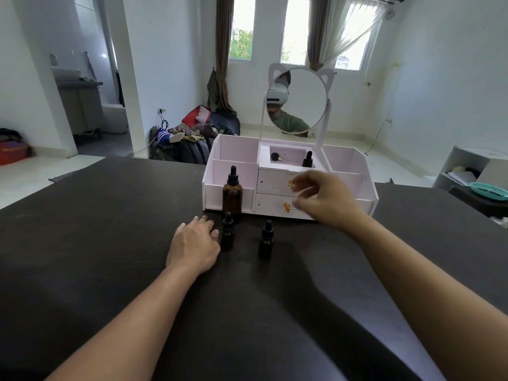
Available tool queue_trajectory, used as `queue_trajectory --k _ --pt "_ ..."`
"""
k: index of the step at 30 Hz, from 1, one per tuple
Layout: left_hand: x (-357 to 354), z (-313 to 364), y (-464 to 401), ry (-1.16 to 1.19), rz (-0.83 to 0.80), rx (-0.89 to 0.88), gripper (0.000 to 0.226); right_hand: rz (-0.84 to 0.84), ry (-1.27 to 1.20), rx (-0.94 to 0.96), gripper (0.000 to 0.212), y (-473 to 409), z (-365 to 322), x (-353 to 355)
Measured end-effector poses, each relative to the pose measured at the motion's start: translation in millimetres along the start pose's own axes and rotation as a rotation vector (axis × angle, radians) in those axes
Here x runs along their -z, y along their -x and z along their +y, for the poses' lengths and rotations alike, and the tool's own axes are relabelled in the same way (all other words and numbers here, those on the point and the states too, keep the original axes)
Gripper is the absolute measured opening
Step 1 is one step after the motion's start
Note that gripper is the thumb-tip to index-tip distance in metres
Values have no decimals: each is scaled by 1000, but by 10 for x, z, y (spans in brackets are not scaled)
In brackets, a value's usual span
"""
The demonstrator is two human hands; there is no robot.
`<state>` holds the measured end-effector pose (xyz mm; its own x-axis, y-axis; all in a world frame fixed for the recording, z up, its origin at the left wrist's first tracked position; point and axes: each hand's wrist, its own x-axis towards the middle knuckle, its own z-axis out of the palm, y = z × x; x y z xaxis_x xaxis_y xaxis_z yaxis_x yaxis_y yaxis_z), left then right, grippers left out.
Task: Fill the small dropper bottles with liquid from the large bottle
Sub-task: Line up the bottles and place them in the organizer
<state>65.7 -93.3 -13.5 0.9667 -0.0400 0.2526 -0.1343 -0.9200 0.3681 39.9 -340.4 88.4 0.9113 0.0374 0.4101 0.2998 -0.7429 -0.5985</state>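
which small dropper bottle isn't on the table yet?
The one standing in the organizer's top centre compartment, behind the right hand. The other two small bottles stand on the dark table, in front of the large amber bottle.

- The right hand (324,199) is motion-blurred; its fingers cannot be told apart.
- The third dropper bottle (307,159) shows only its top inside the organizer (275,149).

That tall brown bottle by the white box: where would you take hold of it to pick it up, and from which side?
Around the wide brown body of the large bottle, below the thin black dropper cap. It stands upright against the organizer, with a small bottle in front, so probably come from its left, where the left hand rests empty on the table.
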Motion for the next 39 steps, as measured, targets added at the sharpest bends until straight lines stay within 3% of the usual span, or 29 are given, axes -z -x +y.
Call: queue_trajectory --k 3,7,11,15,19,23,26,39 --pt "9 2 0 4 -1 -1 40 -309 -15 31 54 205 -91 -134" --pt "22 8 2 1 -10 1 39 -403 42 71 52 258 -128 -284" --pt "32 14 6 11 -6 -5 38 -377 89 88 28 247 -130 -347" --pt "38 17 8 3 -6 -8 39 -331 75 94 23 148 -154 -303" --pt "28 14 4 6 2 -12 37 -115 88 128 19 -135 -296 -65" --pt "-1 -6 -9 3 9 -19 34 139 38 123 31 -553 -419 205" --pt "-14 -12 -17 1 11 -19 35 241 138 91 26 -847 -386 255" --pt "2 1 -12 2 15 -11 40 -19 648 1 19 -1114 -54 57"
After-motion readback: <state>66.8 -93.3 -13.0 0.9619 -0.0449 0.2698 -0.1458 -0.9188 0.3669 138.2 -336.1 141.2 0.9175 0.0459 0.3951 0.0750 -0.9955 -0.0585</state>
